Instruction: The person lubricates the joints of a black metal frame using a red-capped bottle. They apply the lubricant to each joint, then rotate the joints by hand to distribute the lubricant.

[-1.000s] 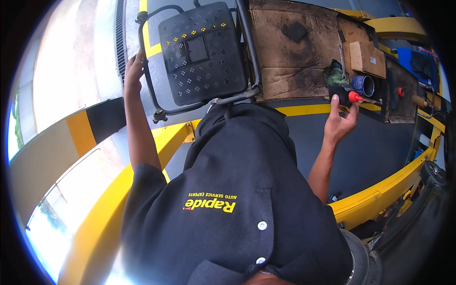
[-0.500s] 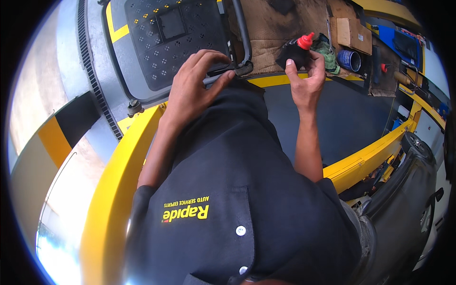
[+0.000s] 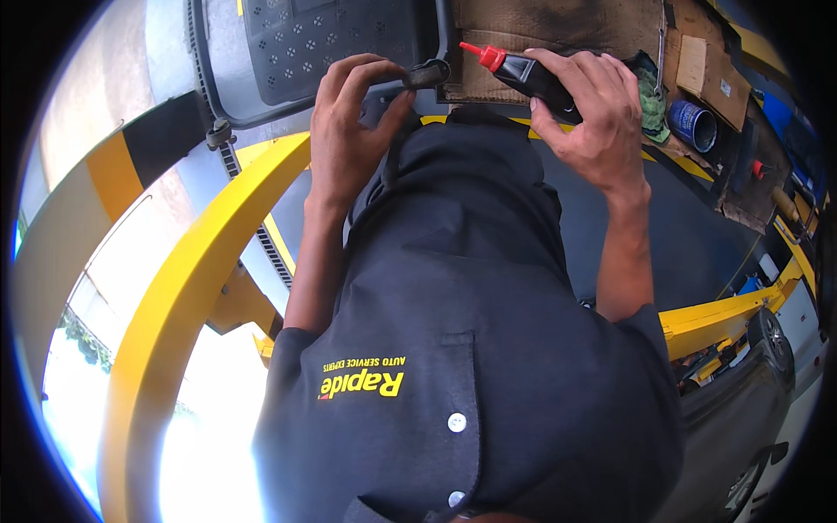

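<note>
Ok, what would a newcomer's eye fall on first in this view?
Probably the black bottle with its bright red nozzle, held in the right hand near the top centre and aimed leftward. Next, perhaps, the thick yellow beam curving down the left side, and the left hand at a corner of the black tubular frame at the top.

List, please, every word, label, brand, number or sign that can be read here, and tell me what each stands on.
I won't copy wording or brands, but here is where print shows:
Dark shirt: yellow lettering in two lines, upside down in this view; legible.
Black bottle in the right hand: pale marks, too small to read.
Cardboard box: small pale label, unreadable.
Blue tin: pale print, unreadable.
</note>
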A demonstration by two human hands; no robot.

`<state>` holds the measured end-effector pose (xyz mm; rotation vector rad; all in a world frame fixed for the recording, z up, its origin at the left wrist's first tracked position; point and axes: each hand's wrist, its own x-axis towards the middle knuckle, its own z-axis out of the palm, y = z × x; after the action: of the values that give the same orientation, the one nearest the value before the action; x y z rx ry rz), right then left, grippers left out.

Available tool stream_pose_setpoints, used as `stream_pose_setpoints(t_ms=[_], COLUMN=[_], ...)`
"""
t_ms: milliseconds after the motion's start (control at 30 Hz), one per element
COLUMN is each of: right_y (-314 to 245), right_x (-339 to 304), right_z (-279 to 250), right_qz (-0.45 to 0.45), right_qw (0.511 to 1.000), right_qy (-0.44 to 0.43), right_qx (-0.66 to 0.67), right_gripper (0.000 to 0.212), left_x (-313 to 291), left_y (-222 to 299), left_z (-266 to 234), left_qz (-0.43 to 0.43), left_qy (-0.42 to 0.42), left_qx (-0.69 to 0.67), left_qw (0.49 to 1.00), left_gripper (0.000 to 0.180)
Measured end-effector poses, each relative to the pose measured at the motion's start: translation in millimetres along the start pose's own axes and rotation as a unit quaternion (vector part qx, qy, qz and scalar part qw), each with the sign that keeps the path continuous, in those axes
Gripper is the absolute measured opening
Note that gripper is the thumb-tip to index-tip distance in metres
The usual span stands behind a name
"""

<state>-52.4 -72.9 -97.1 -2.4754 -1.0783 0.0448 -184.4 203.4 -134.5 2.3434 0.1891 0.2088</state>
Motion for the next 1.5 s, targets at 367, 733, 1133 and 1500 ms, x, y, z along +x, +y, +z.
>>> stream_pose_setpoints(t_ms=[367, 733, 1133, 1500], right_y=[20.3, 16.1, 12.3, 12.5], right_x=[25.0, 28.1, 26.3, 20.5], right_z=[-10.8, -8.5, -11.1, -6.6], right_qz=[-0.168, -0.189, -0.195, -0.183], right_qw=[0.982, 0.974, 0.973, 0.975], right_qy=[-0.064, -0.097, -0.080, -0.062], right_qx=[-0.060, -0.074, -0.091, -0.106], right_gripper=[0.052, 0.051, 0.050, 0.050], left_x=[-20.1, -7.8, -10.9, -22.9], left_y=[-3.2, 25.2, 25.8, 2.7], left_z=[29.5, 14.0, 23.1, 45.7], left_qz=[-0.039, -0.062, -0.050, 0.001], left_qy=[0.078, 0.071, 0.095, 0.146], left_qx=[0.024, -0.044, -0.032, 0.016], left_qw=[0.996, 0.995, 0.994, 0.989], left_gripper=[0.030, 0.035, 0.038, 0.036])
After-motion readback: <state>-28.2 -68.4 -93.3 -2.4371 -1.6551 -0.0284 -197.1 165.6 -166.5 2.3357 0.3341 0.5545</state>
